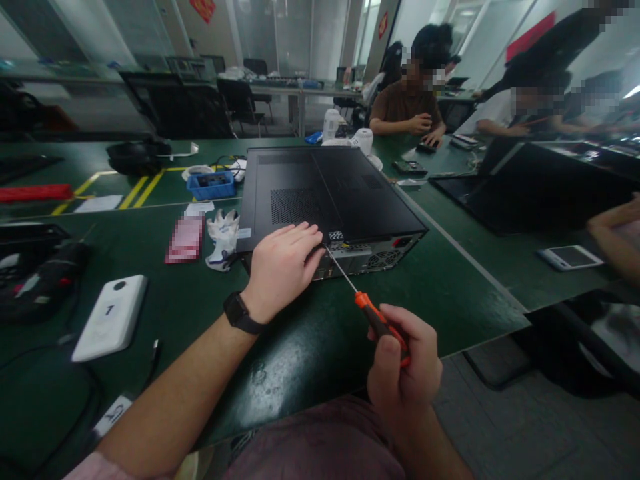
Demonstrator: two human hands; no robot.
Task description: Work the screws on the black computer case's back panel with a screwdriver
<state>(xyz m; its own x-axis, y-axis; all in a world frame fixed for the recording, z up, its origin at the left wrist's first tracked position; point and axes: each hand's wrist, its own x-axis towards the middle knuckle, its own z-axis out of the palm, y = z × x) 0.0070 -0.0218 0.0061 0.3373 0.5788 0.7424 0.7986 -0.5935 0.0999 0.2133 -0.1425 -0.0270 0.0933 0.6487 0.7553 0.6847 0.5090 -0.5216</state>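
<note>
**Orange-and-black-handled screwdriver slants from the right hand to the near edge of a flat, box-shaped black computer case**

Nearest, the right hand is clamped round the screwdriver's handle, short of the case and a little right of the middle of its near side. The tool's long axis runs forward and leftward, so its thin metal shaft points at the case's near top edge. The tip ends close by the left thumb; whether it touches the case is too fine to tell.

The left hand, with a black-strapped watch on its wrist, is the nearer of the 2 to the case: it rests on the near edge, left of the tip, fingers together. Whether its thumb and fingertips pinch anything cannot be told. The 2 hands are apart, bridged only by the screwdriver.

The case lies flat on the green tabletop, straight ahead of the hands. Its panel with the round fan grille faces the person, and its long axis looks to run away from them.

Left of the case lies a crumpled white fabric glove; farther back on that side stands a small blue plastic tray. Beyond the case's far right corner sits a person in a brown top.
</note>
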